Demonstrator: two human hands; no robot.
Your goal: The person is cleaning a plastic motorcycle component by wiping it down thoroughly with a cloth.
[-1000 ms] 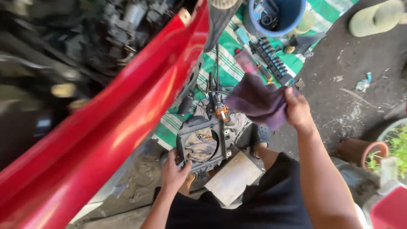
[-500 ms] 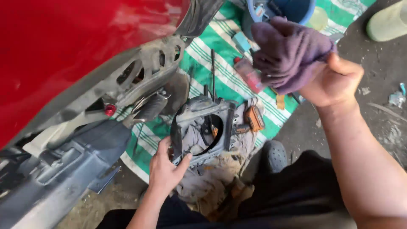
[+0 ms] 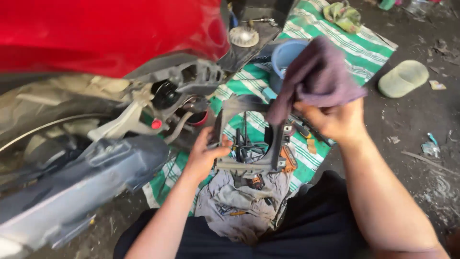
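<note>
Gripping a grey frame (image 3: 249,139), left hand (image 3: 203,158); right hand (image 3: 335,120) clutches purple rag (image 3: 314,76).

Daylit dirt floor (image 3: 412,129) under green-striped mat (image 3: 306,29).

Two hands are in view: the left hand (image 3: 205,160) grips one grey plastic frame (image 3: 249,139), and the right hand (image 3: 335,122) holds one purple rag (image 3: 314,76) against it. One green-and-white striped mat (image 3: 335,38) lies on the ground. On it stand one blue bucket (image 3: 286,55) and one white toothed wheel (image 3: 244,36), with one crumpled green cloth (image 3: 342,14) at its far end. One grey cloth (image 3: 239,201) lies under the frame. One pale green oval thing (image 3: 403,77) rests on the dirt. One red body panel (image 3: 110,33) fills the upper left. The small orange parts by the frame are too jumbled to count.
</note>
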